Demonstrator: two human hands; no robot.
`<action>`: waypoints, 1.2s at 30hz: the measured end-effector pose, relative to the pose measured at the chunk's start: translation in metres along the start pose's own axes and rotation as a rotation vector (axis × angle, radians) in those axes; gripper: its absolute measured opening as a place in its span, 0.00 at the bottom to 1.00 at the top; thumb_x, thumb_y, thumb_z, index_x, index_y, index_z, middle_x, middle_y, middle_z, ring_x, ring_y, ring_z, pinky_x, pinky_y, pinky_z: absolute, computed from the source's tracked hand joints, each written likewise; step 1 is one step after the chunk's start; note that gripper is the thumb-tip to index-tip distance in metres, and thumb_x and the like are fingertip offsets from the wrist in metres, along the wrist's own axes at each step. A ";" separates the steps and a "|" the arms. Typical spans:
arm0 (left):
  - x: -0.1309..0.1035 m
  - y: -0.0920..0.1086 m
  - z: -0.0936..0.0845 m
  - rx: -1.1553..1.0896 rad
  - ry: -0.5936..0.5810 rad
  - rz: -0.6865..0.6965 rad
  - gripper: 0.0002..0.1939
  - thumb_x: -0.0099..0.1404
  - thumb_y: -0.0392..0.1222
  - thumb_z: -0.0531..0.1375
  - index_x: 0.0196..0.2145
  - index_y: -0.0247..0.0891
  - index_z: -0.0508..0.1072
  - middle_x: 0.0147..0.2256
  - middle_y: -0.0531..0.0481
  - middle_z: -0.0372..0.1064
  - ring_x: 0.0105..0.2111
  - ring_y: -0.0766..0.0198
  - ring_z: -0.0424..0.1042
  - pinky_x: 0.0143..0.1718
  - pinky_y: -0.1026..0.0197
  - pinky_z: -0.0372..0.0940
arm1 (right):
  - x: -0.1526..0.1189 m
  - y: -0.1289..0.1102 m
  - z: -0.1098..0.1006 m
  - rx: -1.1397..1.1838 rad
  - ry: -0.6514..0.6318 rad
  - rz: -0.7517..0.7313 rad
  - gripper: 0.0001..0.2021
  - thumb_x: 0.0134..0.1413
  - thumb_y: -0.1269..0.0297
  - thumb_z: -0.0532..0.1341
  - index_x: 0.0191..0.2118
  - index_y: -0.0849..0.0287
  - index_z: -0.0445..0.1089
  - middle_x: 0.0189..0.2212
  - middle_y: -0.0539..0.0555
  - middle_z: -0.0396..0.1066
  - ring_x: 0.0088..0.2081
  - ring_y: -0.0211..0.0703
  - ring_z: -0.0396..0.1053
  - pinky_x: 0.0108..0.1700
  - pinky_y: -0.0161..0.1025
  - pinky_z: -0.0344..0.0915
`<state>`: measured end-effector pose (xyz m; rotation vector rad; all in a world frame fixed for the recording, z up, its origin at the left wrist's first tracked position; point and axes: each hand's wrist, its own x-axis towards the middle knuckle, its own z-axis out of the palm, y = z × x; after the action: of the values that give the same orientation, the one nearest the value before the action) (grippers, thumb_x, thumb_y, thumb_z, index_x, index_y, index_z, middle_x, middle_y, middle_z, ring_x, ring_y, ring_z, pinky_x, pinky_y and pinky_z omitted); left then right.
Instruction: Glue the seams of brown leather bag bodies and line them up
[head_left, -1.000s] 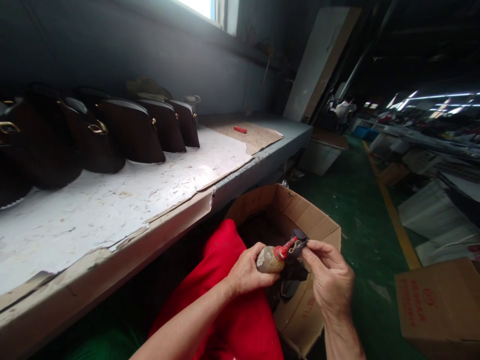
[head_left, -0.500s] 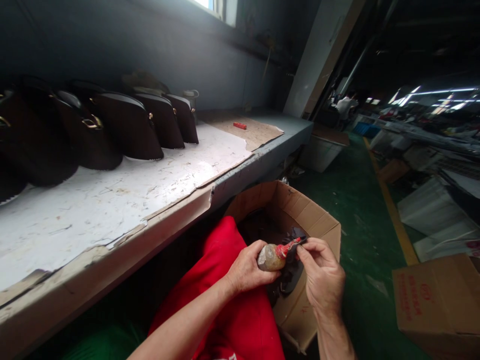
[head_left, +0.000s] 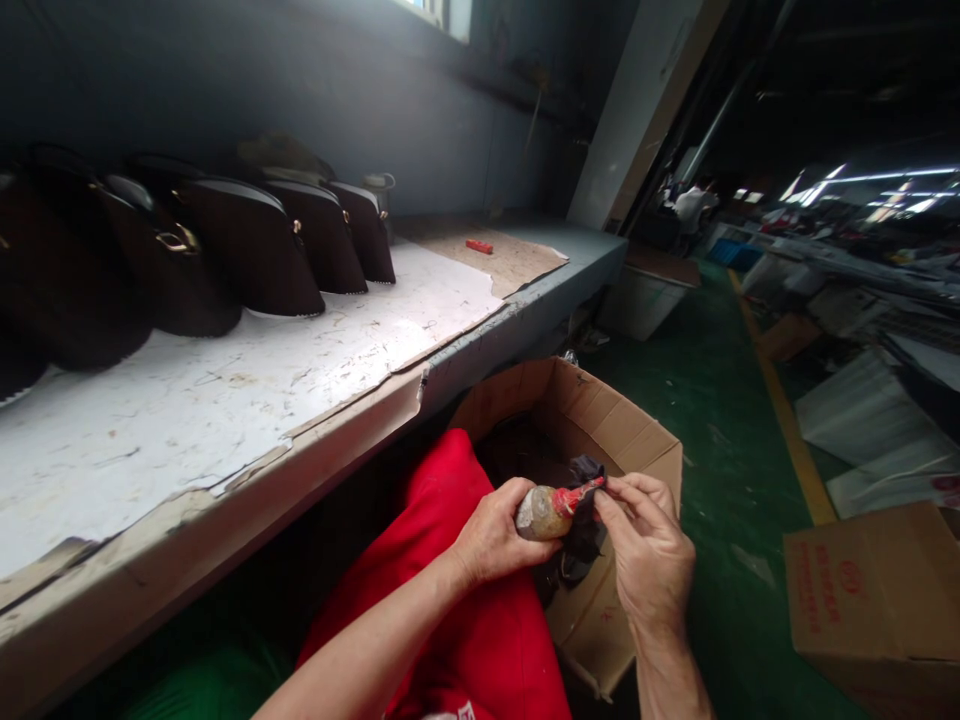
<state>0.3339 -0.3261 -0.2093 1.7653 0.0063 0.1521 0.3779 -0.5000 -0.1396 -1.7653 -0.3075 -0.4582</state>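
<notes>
A squat, stained bottle (head_left: 541,513) with a red nozzle (head_left: 576,495), which looks like a glue bottle, is gripped in my left hand (head_left: 495,535). It lies tilted, its nozzle pointing right and slightly up. My right hand (head_left: 649,545) is closed in a pinch at the nozzle's tip; whether a small piece is between its fingertips is hidden. Crumpled dark material (head_left: 589,535) shows behind and below the nozzle, over the open cardboard box (head_left: 615,420). Red cloth (head_left: 450,570) covers my lap under the left forearm.
Several dark brown handbags (head_left: 255,250) stand in a row on the white-papered bench (head_left: 300,390) at left. A small red object (head_left: 478,246) lies farther along it. A closed carton (head_left: 870,590) sits on the green floor at right. A person (head_left: 694,205) is far back.
The right fingers have shifted slightly at the nozzle's tip. A dark bit over the tip no longer shows there, and the red end is visible. The left hand keeps its hold.
</notes>
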 end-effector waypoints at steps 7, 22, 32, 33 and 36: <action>-0.001 0.003 -0.001 0.056 -0.023 0.011 0.22 0.52 0.47 0.75 0.43 0.40 0.75 0.37 0.53 0.73 0.36 0.60 0.71 0.36 0.61 0.63 | 0.010 0.002 -0.020 -0.100 -0.228 0.028 0.09 0.65 0.56 0.69 0.41 0.56 0.80 0.36 0.53 0.78 0.33 0.43 0.78 0.35 0.37 0.78; -0.001 0.005 -0.003 0.085 -0.061 0.029 0.19 0.53 0.45 0.74 0.41 0.41 0.75 0.37 0.53 0.72 0.35 0.60 0.71 0.37 0.61 0.62 | 0.034 -0.015 -0.035 -0.306 -0.479 -0.293 0.10 0.71 0.64 0.63 0.34 0.54 0.76 0.29 0.47 0.73 0.28 0.38 0.72 0.30 0.33 0.67; 0.000 0.005 -0.004 0.012 -0.073 0.015 0.21 0.52 0.45 0.74 0.43 0.40 0.77 0.37 0.53 0.73 0.36 0.60 0.70 0.37 0.61 0.63 | 0.030 -0.016 -0.022 -0.411 -0.392 -0.516 0.11 0.69 0.74 0.58 0.33 0.54 0.67 0.26 0.45 0.64 0.24 0.36 0.63 0.28 0.35 0.61; 0.000 0.004 -0.004 -0.007 -0.081 0.012 0.21 0.52 0.45 0.74 0.43 0.40 0.77 0.38 0.53 0.73 0.37 0.60 0.71 0.37 0.61 0.63 | 0.029 -0.015 -0.020 -0.424 -0.374 -0.545 0.11 0.68 0.75 0.58 0.34 0.54 0.67 0.26 0.46 0.63 0.24 0.36 0.63 0.28 0.35 0.62; 0.001 0.000 -0.004 -0.078 -0.112 -0.002 0.25 0.50 0.46 0.77 0.44 0.39 0.78 0.38 0.53 0.74 0.37 0.60 0.71 0.37 0.62 0.64 | 0.029 -0.014 -0.018 -0.472 -0.329 -0.658 0.11 0.67 0.78 0.57 0.36 0.54 0.66 0.28 0.47 0.64 0.27 0.39 0.65 0.31 0.37 0.64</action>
<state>0.3350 -0.3226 -0.2080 1.6933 -0.0778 0.0509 0.3943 -0.5155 -0.1104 -2.1837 -1.1060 -0.7477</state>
